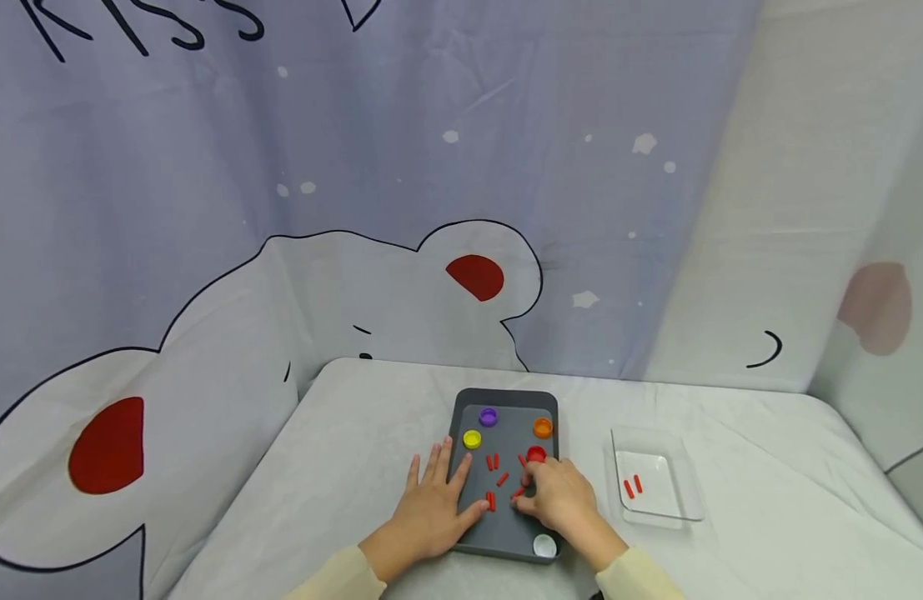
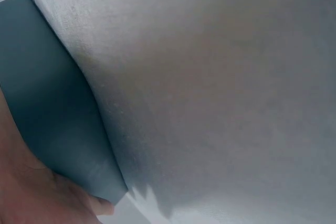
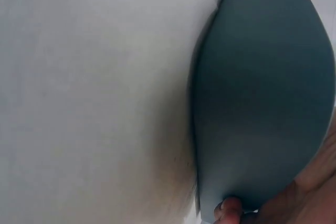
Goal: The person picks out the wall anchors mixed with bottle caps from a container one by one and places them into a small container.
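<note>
One spread left hand [image 1: 433, 510] we are seeing on the gray tray [image 1: 506, 535], probably steadying it, while the right hand [image 1: 563, 497] is resting at a red stick [image 1: 518, 492] there, whether pinching we cannot tell.

The left hand [image 1: 431, 510] partly hides the left edge of the dark grey rectangular tray [image 1: 506, 533]. Both cream cloth sleeves [image 1: 344, 575] are cut off.

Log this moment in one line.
left hand: spread on tray; right hand: at red stick, grip unclear; clear box: two red sticks
</note>
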### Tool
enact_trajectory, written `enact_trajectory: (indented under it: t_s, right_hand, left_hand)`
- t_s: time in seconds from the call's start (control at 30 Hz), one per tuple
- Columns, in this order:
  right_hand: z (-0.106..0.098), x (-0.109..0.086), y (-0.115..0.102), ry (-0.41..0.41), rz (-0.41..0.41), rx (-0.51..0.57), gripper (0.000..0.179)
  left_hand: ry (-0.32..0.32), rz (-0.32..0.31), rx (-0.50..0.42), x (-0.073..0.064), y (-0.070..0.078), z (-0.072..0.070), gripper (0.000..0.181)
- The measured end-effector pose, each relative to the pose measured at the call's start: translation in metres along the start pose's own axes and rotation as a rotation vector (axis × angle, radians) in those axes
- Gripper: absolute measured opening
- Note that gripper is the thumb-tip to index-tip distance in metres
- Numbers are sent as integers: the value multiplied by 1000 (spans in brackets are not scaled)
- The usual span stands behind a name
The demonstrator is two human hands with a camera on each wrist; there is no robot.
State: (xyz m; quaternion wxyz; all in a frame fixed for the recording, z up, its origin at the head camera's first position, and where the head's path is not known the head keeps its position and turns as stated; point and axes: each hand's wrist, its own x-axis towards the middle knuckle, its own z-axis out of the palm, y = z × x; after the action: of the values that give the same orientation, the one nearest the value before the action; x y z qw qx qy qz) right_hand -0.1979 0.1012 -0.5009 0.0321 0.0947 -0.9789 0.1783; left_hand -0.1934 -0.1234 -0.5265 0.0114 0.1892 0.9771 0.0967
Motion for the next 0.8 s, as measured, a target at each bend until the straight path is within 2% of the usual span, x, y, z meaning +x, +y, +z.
enact_trajectory:
  t_s: [0.2, 0.5, 0.8]
  right_hand:
    - [0, 1, -4, -6, 1, -29, 44]
    - [4, 4, -6, -21, 9, -96, 42]
    - [4, 5, -5, -25, 16, -103, 35]
  left_hand:
    - [2, 1, 6, 1, 0, 0, 83]
    - [3, 2, -2, 1, 0, 0, 81]
    - [6, 1, 1, 0, 3, -2, 80]
